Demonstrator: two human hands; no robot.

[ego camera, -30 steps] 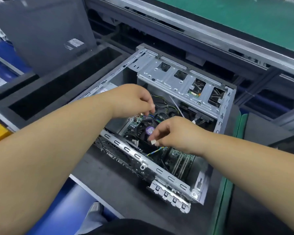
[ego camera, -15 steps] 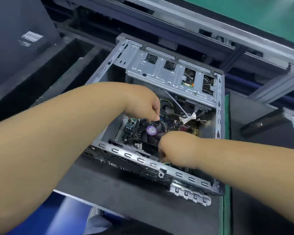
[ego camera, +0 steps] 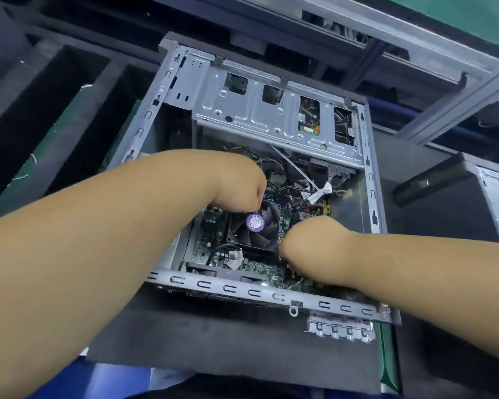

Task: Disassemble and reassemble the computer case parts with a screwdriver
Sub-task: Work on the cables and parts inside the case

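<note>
Case open on top; drive cage roofs far end. Cable tangle crowds gap above fan. Both forearms cross near opening.

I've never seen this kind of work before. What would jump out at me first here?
An opened computer case lies on its side on a dark mat, its circuit board and cables laid bare. Both bare hands reach inside: the left hand is at the upper edge of the black fan with the round purple sticker, and the right hand is at the fan's right side. Their fingertips are hidden.
</note>
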